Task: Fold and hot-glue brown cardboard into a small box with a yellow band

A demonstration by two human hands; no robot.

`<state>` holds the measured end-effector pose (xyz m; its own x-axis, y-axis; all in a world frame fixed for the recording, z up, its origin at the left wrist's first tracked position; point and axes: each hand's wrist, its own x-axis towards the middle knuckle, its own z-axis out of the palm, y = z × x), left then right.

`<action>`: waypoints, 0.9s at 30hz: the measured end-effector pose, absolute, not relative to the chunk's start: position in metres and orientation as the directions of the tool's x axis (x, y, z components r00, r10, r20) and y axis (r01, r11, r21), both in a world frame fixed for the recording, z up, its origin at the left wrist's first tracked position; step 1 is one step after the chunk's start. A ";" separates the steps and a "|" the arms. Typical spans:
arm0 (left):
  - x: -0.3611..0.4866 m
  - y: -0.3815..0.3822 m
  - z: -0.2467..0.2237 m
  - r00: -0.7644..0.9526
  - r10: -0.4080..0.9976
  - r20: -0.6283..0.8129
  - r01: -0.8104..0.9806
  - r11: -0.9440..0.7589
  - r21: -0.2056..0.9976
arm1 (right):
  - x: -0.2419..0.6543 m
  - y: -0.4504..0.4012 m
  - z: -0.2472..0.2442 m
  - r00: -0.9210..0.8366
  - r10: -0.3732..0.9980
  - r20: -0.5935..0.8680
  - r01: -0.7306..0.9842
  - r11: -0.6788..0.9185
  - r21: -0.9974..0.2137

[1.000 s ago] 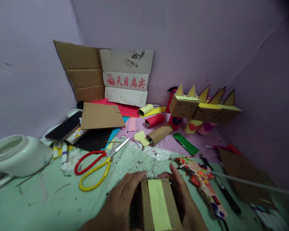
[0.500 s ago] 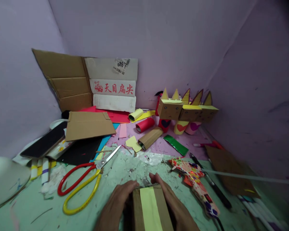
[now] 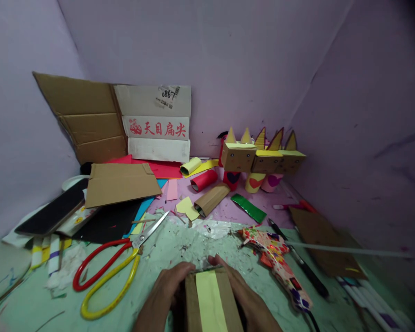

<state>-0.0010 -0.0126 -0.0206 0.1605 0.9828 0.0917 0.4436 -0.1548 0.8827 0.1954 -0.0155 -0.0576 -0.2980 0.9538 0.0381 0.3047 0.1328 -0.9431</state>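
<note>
A small cardboard box (image 3: pixel 212 299) with a pale yellow paper strip along its top stands at the bottom middle of the view. My left hand (image 3: pixel 168 293) is pressed along its left side. Against the right side lies my right hand (image 3: pixel 244 295), so the box is held between both. The fingertips meet the far end of the box; their undersides are hidden. Left of my hands lie scissors (image 3: pixel 138 242) with one red and one yellow handle, blades apart. To the right rests a floral-patterned glue gun (image 3: pixel 276 265) with a clear glue stick (image 3: pixel 346 250) behind it.
Cardboard figures with pointed ears (image 3: pixel 240 157) stand at the back right. Nearby lie a brown paper tube (image 3: pixel 211 200), a red tube (image 3: pixel 204 180) and a green strip (image 3: pixel 248 208). A black-handled cutter (image 3: pixel 307 272) lies right. Cardboard sheets (image 3: pixel 122 185) and a phone (image 3: pixel 51 210) are left.
The whole view has shifted slightly, so most things appear a little further left. Both hands keep their hold on the box.
</note>
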 end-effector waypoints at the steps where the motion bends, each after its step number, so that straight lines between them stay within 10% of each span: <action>1: 0.000 -0.013 -0.018 0.156 0.984 0.085 0.434 -0.145 0.889 | 0.196 -0.015 -0.057 -0.303 0.952 0.047 0.283 0.137 -0.949; 16: -0.006 -0.029 -0.024 0.178 0.964 0.196 0.463 -0.258 0.848 | 0.202 -0.013 -0.083 -0.333 0.910 0.249 0.170 0.317 -0.933; 27: -0.006 -0.027 -0.029 0.211 0.962 0.174 0.503 -0.259 0.824 | 0.198 -0.016 -0.028 -0.369 0.919 0.140 0.122 0.197 -0.973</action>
